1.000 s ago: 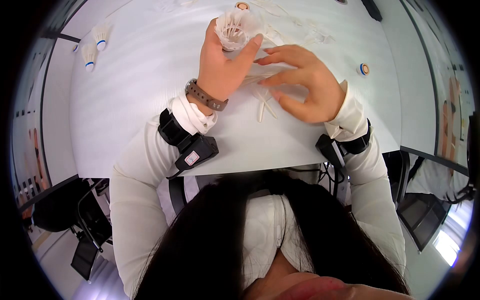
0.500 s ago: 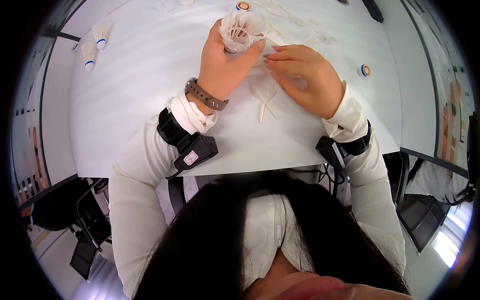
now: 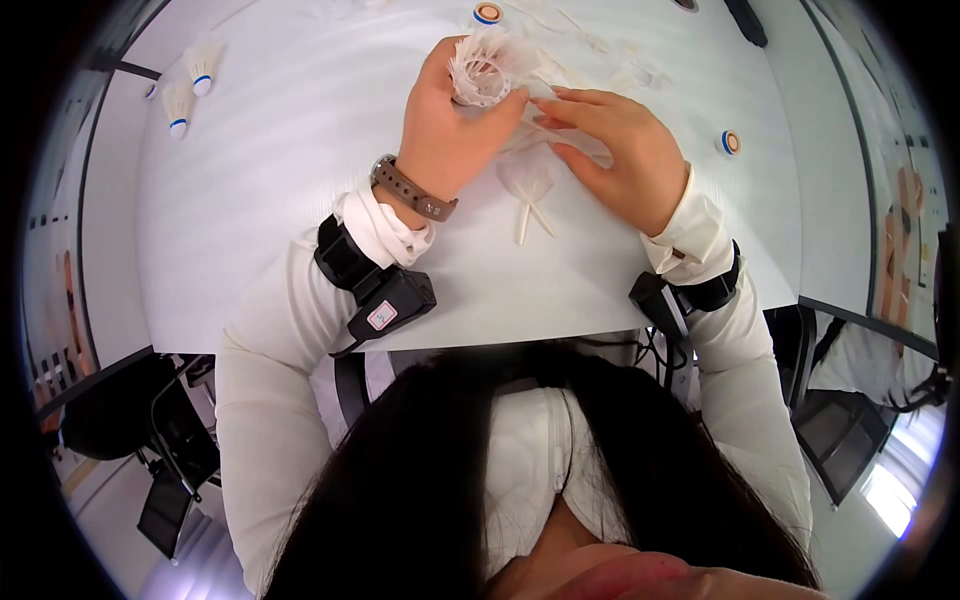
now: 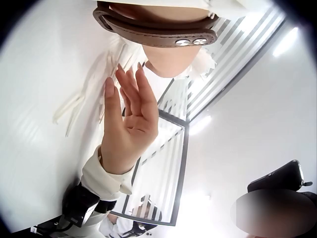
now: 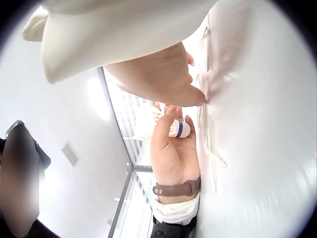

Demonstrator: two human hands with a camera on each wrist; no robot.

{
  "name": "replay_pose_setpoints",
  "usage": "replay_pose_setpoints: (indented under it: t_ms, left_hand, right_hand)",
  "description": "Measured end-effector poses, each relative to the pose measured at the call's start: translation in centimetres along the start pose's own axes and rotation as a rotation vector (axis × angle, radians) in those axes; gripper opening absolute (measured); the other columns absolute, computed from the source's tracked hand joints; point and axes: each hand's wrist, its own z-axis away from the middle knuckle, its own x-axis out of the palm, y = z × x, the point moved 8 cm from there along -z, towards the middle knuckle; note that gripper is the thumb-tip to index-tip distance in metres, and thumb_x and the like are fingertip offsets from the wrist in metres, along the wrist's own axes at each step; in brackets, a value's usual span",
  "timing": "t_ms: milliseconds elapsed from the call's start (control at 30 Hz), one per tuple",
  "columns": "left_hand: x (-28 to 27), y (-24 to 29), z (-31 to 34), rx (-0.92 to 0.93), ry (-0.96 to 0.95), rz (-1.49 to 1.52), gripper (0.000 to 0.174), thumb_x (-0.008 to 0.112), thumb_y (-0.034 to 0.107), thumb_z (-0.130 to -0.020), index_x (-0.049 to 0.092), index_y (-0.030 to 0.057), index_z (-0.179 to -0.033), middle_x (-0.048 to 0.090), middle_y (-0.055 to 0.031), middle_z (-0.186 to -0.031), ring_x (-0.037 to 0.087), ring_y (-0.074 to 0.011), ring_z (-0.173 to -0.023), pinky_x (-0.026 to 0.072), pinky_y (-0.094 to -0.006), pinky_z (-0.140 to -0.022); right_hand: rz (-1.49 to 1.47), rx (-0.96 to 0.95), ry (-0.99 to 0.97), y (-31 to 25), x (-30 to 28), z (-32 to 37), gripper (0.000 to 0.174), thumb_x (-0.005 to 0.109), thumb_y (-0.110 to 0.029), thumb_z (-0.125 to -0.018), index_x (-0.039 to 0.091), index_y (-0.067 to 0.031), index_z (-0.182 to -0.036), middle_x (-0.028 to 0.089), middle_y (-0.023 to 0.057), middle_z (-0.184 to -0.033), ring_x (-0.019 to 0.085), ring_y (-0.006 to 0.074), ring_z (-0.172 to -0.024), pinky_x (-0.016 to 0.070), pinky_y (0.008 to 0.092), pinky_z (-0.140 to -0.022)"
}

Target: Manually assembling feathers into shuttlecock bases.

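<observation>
My left hand (image 3: 472, 98) grips a white feather shuttlecock (image 3: 492, 60) above the white table (image 3: 280, 200), thumb and fingers curled round its skirt. In the right wrist view its cork with a blue band (image 5: 179, 130) shows inside that hand (image 5: 171, 148). My right hand (image 3: 565, 115) lies just right of it, fingers straight, tips on loose feathers (image 3: 560, 135) on the table next to the shuttlecock. The left wrist view shows the right hand (image 4: 130, 116) with its fingers straight and together. More loose white feathers (image 3: 530, 200) lie below both hands.
Two more shuttlecocks (image 3: 201, 70) (image 3: 178, 108) stand at the far left of the table. Round cork bases sit at the far edge (image 3: 487, 13) and to the right (image 3: 729, 141). Scattered feathers (image 3: 630, 65) and a dark object (image 3: 745, 20) lie at the back right.
My right hand has slid up and left from the loose feathers to the shuttlecock's side, its spread fingers drawn together. My left hand has tilted the shuttlecock slightly toward it.
</observation>
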Motion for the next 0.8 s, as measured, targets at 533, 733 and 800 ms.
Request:
replay_pose_setpoints:
  t_ms: [533,733,800]
  left_hand:
    - [-0.2,0.2,-0.2,0.012,0.035,0.023,0.034,0.075,0.011,-0.084,0.057,0.0026,-0.111,0.067,-0.0041,-0.102,0.062,-0.0125,-0.092,0.0509,-0.0297,-0.083]
    - [0.1,-0.3,-0.2,0.022,0.004,0.106,0.035,0.074,0.01,-0.085,0.056,0.0023,-0.113,0.067,-0.005,-0.104,0.064,-0.0122,-0.095,0.0518,-0.0293,-0.084]
    - [0.1,-0.4,-0.1,0.008,0.013,0.128,0.036,0.074,0.011,-0.085,0.056,0.0023,-0.114,0.068,-0.005,-0.103,0.064,-0.0122,-0.094,0.052,-0.0294,-0.084]
  right_hand:
    - [-0.039,0.078,0.037,0.3,-0.5,0.1,0.041,0.069,-0.002,-0.084,0.064,-0.0081,-0.124,0.066,0.0099,-0.091,0.06,0.0293,-0.092,0.0508,0.0383,-0.082]
    - [-0.104,0.156,0.04,0.7,-0.5,0.0,0.043,0.067,-0.004,-0.087,0.062,-0.0116,-0.13,0.067,0.0088,-0.093,0.062,0.0281,-0.089,0.0513,0.0371,-0.08]
    - [-0.117,0.169,0.04,0.8,-0.5,0.0,0.044,0.066,-0.004,-0.088,0.061,-0.0114,-0.131,0.067,0.0087,-0.092,0.062,0.0281,-0.089,0.0514,0.0367,-0.08]
